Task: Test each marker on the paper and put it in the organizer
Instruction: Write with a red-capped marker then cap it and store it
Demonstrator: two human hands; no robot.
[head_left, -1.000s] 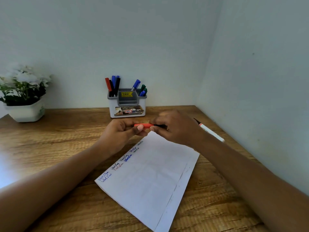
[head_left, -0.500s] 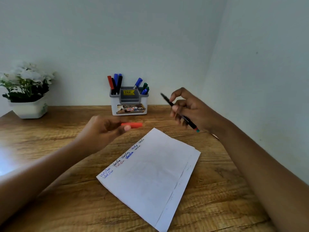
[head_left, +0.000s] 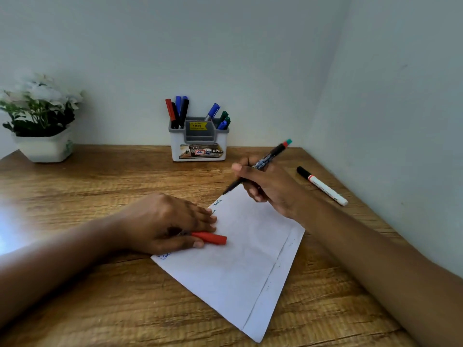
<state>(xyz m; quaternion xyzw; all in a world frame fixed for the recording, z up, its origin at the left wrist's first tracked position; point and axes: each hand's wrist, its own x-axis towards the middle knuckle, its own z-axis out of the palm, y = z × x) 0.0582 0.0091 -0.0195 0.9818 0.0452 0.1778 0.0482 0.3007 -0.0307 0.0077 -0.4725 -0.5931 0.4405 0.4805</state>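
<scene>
The uncapped marker (head_left: 260,164), its tip just at the far corner of the paper (head_left: 240,266), looks light, stiff and smooth; it is best held at mid-barrel, where the right hand (head_left: 270,189) pinches it. The left hand (head_left: 170,221), fingers together, presses the paper and grips the red cap (head_left: 211,238)

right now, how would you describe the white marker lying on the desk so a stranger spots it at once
Go to the far right of the desk, near the side wall. Right of the right hand, the white marker lies flat on bare wood. It alone shows a white barrel with a black cap, and it is neither held nor standing in the organizer.
</scene>
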